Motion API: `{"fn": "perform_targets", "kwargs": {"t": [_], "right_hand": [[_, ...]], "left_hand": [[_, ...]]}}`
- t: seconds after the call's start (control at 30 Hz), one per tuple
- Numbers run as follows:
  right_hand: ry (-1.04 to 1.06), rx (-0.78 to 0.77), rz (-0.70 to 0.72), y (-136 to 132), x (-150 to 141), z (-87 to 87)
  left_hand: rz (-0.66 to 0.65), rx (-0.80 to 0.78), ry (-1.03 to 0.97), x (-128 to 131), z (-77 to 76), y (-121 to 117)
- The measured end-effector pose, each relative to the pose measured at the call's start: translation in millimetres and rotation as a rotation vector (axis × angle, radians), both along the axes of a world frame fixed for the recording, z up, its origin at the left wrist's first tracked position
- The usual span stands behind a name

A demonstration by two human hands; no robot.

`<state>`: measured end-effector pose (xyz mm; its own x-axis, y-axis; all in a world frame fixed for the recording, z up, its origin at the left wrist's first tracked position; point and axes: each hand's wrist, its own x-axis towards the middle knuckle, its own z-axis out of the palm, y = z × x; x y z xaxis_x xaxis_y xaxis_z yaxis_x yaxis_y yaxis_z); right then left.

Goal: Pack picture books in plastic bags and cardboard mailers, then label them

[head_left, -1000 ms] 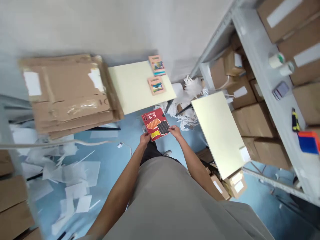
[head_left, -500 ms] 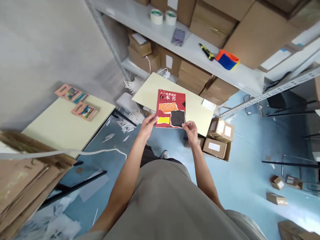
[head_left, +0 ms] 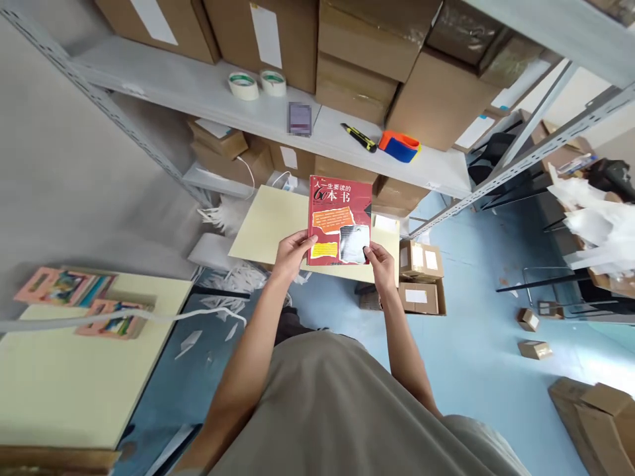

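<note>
A red book (head_left: pixel 327 221) with orange, yellow and black patches on its cover is held up in front of me, cover facing me. My left hand (head_left: pixel 294 254) grips its lower left edge, thumb on the cover. At the lower right corner my right hand (head_left: pixel 380 264) pinches the book, thumb on the dark patch, which shines with glare. Beneath and behind the book is a pale yellow table (head_left: pixel 262 228), apart from it.
A grey shelf (head_left: pixel 198 86) ahead bears boxes, tape rolls (head_left: pixel 243 86), a utility knife (head_left: pixel 359 137) and an orange-blue band (head_left: pixel 399 146). Boxed sets (head_left: pixel 64 286) lie on the left table (head_left: pixel 59 377). Cartons (head_left: pixel 421 297) stand on the floor at right; a white cable (head_left: pixel 198 312) crosses the left.
My view has turned right toward the shelf and further up. Both hands keep hold of the book, and its dark patch now catches glare.
</note>
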<state>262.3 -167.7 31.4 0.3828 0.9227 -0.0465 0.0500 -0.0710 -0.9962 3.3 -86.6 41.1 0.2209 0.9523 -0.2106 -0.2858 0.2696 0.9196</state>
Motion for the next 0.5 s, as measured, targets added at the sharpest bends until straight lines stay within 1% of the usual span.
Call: {"fn": "perform_targets", "kwargs": {"t": [0.1,0.13,0.17,0.27,0.3,0.37,0.43,0.47,0.5], "right_hand": [[-0.18,0.039,-0.115,40,-26,15.6],[-0.21,0.053,-0.133,53,-39,22.5],[-0.211,0.06,-0.119,65,-55,29.7],[-0.158,0.041,0.013,96,-111,49.1],[-0.179,0.023,0.015,104,-128,53.7],[-0.246,-0.013,-0.074,118,-153,59.9],[-0.265,0.0,-0.193,128,-162,63.6],[-0.248,0.028,-0.219,131,-160,65.5],[-0.221,0.062,-0.217,132,-157,67.9]], "left_hand": [[-0.004,0.063,0.029,-16,14.7,32],[-0.002,0.092,0.048,-20,19.4,40],[0.001,0.129,0.073,-22,23.6,46],[-0.005,0.274,0.211,-23,32.7,54],[-0.014,0.324,0.281,-23,34.9,54],[-0.071,0.411,0.413,-26,38.9,56],[-0.192,0.492,0.459,-34,43.4,64],[-0.251,0.526,0.443,-40,45.7,72],[-0.278,0.545,0.412,-47,47.8,81]]}}
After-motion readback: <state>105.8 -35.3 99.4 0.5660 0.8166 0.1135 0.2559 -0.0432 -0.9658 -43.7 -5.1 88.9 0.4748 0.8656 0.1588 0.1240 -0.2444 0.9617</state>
